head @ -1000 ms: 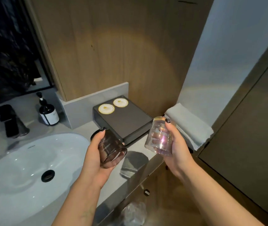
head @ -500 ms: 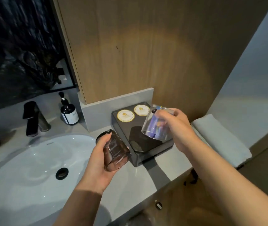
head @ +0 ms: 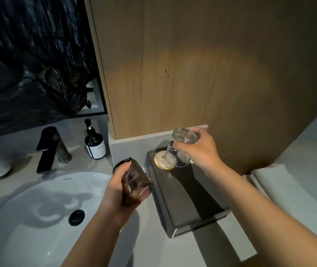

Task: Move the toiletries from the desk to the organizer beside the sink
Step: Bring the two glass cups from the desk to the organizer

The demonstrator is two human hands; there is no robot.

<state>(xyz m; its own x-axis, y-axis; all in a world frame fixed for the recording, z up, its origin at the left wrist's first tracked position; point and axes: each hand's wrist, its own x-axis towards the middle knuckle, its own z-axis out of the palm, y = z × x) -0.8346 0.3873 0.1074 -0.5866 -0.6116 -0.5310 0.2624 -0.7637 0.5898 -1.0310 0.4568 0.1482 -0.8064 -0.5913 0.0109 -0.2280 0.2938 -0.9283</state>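
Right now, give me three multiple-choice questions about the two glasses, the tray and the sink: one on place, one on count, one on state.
1. Where is the dark rectangular tray? A right of the white oval sink B inside it C left of it
2. How many glasses are held? A one B two C three
3. How is the clear glass tumbler? A upright on the counter B lying in the sink C inverted, held over the tray

A: the tray sits beside the sink's right rim.
B: the left hand grips the smoky dark glass tumbler, and the right hand grips the clear one.
C: its base faces up.

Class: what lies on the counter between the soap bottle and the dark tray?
Head view: only bare counter separates the bottle from the tray; the left hand's dark glass hovers nearer.
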